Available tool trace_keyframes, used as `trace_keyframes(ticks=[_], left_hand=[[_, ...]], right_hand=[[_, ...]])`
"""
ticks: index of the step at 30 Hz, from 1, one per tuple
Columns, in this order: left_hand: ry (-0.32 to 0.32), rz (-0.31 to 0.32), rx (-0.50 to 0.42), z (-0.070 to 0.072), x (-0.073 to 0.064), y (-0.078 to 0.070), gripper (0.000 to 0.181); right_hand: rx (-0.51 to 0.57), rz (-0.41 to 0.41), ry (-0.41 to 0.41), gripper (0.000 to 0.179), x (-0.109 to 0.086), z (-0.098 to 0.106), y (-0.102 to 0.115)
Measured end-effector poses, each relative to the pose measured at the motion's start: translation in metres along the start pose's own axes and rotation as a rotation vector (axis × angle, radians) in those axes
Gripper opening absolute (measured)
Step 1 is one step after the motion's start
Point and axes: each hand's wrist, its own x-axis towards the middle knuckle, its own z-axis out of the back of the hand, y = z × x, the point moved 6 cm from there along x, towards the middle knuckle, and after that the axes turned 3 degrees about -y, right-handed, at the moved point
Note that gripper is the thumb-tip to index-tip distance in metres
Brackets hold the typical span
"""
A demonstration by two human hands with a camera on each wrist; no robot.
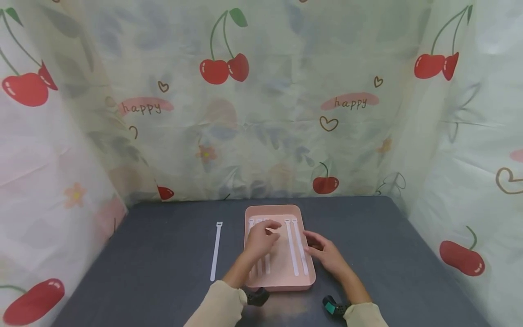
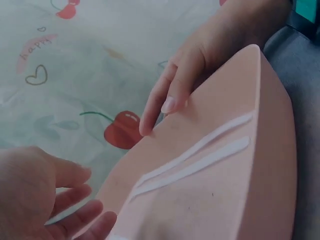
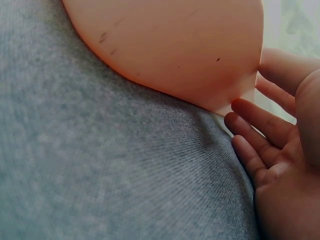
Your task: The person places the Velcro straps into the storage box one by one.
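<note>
A pink tray (image 1: 279,284) stands on the dark table. White cable ties with slotted heads lie lengthwise inside: two (image 1: 300,247) at the right and several at the left, partly hidden under my left hand (image 1: 261,240). That hand hovers over the tray with loosely bent fingers and nothing visible between them. My right hand (image 1: 328,256) is at the tray's right side, its relaxed fingers (image 3: 265,122) touching the outer wall and rim. Another white cable tie (image 1: 215,252) lies on the table left of the tray.
The dark tabletop (image 1: 163,254) extends to both sides of the tray. A cherry-patterned curtain (image 1: 269,109) encloses the back and sides. Black bands sit at both wrists, the right one (image 1: 333,306) with a green face.
</note>
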Motion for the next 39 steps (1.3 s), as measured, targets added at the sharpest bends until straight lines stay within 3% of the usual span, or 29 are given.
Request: trace_keyframes(ticks=[6, 16, 22, 31, 39], left_hand=[[-0.090, -0.126, 0.087, 0.020, -0.014, -0.001, 0.021], [-0.297, -0.223, 0.110, 0.053, -0.028, 0.017, 0.023], [-0.384, -0.256, 0.120, 0.066, -0.034, 0.029, 0.024], [-0.382, -0.126, 0.160, 0.077, -0.038, 0.057, 0.021], [-0.353, -0.139, 0.227, 0.089, -0.040, 0.074, 0.023]], right_hand=[[-0.008, -0.004, -0.006, 0.053, -0.001, 0.000, 0.000], [-0.002, -0.008, -0.003, 0.052, 0.000, 0.002, 0.000], [-0.013, -0.017, -0.002, 0.052, 0.000, 0.000, -0.001], [-0.014, -0.020, -0.011, 0.051, -0.001, 0.000, 0.000], [-0.006, -0.015, -0.006, 0.052, -0.001, -0.001, -0.001]])
